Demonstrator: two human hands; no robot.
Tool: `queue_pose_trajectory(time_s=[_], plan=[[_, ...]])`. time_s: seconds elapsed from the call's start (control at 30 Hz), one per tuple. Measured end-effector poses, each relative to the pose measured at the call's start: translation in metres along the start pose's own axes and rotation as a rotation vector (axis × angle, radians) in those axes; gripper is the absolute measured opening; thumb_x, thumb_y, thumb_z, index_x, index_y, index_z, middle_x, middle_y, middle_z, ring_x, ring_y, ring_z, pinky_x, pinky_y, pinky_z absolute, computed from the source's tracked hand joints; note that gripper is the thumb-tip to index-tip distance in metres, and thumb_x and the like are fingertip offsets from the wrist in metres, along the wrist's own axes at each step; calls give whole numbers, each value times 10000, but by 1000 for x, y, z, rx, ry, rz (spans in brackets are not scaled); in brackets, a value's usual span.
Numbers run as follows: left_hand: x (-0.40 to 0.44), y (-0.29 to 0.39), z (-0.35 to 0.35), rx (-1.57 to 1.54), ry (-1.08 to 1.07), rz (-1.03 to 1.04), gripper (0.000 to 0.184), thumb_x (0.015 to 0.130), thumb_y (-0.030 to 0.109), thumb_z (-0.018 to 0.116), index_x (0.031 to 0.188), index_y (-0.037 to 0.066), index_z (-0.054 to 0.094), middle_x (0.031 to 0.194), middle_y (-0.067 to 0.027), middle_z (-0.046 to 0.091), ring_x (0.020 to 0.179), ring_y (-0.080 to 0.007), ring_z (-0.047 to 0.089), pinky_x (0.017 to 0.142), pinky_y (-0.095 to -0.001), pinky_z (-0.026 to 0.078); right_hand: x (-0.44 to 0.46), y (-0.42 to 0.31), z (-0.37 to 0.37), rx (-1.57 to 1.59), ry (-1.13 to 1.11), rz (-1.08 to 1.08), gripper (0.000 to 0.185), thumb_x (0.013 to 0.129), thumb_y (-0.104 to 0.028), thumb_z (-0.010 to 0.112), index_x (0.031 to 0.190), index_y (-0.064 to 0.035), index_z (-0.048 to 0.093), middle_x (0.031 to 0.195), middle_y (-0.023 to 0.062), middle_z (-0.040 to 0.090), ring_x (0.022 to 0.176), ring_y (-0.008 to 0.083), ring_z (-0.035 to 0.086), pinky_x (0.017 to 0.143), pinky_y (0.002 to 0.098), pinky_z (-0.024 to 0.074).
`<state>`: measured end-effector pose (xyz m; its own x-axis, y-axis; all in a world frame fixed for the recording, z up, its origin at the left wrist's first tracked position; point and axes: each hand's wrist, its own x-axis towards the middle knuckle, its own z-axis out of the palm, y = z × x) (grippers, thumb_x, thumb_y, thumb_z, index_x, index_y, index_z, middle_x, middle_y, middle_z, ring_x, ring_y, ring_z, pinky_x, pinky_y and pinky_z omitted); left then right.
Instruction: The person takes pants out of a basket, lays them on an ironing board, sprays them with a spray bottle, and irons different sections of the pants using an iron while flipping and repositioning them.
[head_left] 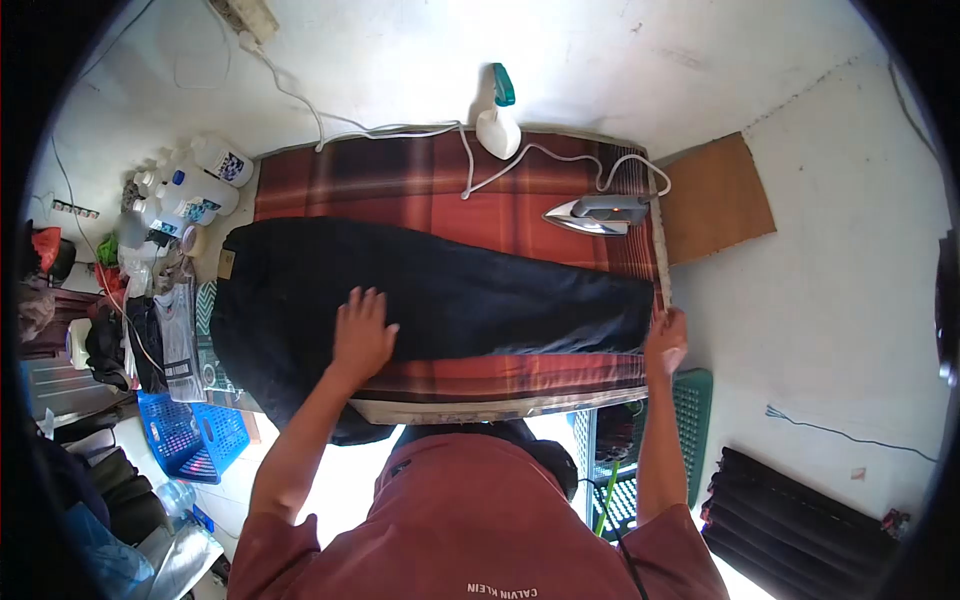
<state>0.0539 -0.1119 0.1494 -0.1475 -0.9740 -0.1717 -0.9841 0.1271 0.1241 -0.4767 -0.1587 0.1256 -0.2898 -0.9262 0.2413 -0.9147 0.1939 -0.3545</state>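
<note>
Black fabric trousers (480, 300), plain, tan rectangular label (226, 264) at 9 o'clock. Red woven-look fabric cover (400, 205): black and orange-brown bands, thin pale stripes at 2 o'clock. Grey-bodied iron (605, 208), silver soleplate (585, 227), 2 o'clock. White plastic spray bottle (498, 135), teal trigger head (503, 86), 12 o'clock. Blue plastic lattice basket (217, 432), 8 o'clock. Dark-green plastic lattice crate (693, 425), 4 o'clock. Maroon T-shirt (470, 510), pale lettering (503, 591), 6 o'clock.

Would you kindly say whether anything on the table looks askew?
The black trousers look askew: one leg lies flat across the red striped cloth, while more fabric droops over the near-left edge of the table.
</note>
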Motion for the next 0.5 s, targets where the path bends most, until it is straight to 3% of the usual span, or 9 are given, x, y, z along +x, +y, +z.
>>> queue_pose_trajectory(time_s=[0.03,0.1,0.13,0.2,0.33,0.43,0.5], plan=[[26,21,12,-49,108,112,699,979,379,600,1577,80,395,1644,-194,347,1524,-429,297,1188,-656,266,-1,-23,9,70,-56,-101,378,1052,-283,552,1333,-36,608,1319,218,652,1255,387,603,1052,518,457],[59,18,47,-19,169,66,709,984,412,583,1588,97,382,1656,-181,328,1530,-425,284,1185,-682,239,-9,-47,28,-113,-160,-402,547,1063,-385,500,1510,-70,482,1603,206,409,1529,365,311,1230,571,226],[69,17,58,7,228,9,719,990,444,565,1598,115,369,1667,-169,309,1536,-421,271,1181,-709,211,-10,-39,38,-116,-161,-405,547,1063,-385,500,1510,-70,482,1603,206,409,1529,365,311,1230,571,226],[75,6,60,11,275,-8,726,994,475,544,1604,125,363,1679,-165,285,1543,-422,254,1178,-726,183,-16,-16,62,-266,-274,-270,690,1057,-487,454,1606,-83,347,1690,179,261,1592,345,135,1249,637,35],[76,-1,54,42,280,-33,733,1006,522,507,1609,133,358,1693,-164,254,1552,-422,230,1189,-726,147,-15,-8,73,-166,-252,-293,736,1047,-545,432,1606,-74,347,1688,183,266,1589,348,144,1230,673,28],[82,-7,57,-15,307,-32,729,999,490,534,1602,116,367,1686,-170,267,1549,-420,237,1194,-716,149,4,-58,62,-284,-273,-238,731,1032,-509,513,1590,-58,370,1658,202,316,1568,363,207,1247,623,84],[76,-15,58,-61,313,-50,728,994,470,550,1598,103,373,1680,-175,280,1546,-418,244,1196,-712,151,37,-124,45,248,-293,-322,705,1004,-426,613,1550,-27,412,1580,222,421,1517,382,306,1244,569,161]])
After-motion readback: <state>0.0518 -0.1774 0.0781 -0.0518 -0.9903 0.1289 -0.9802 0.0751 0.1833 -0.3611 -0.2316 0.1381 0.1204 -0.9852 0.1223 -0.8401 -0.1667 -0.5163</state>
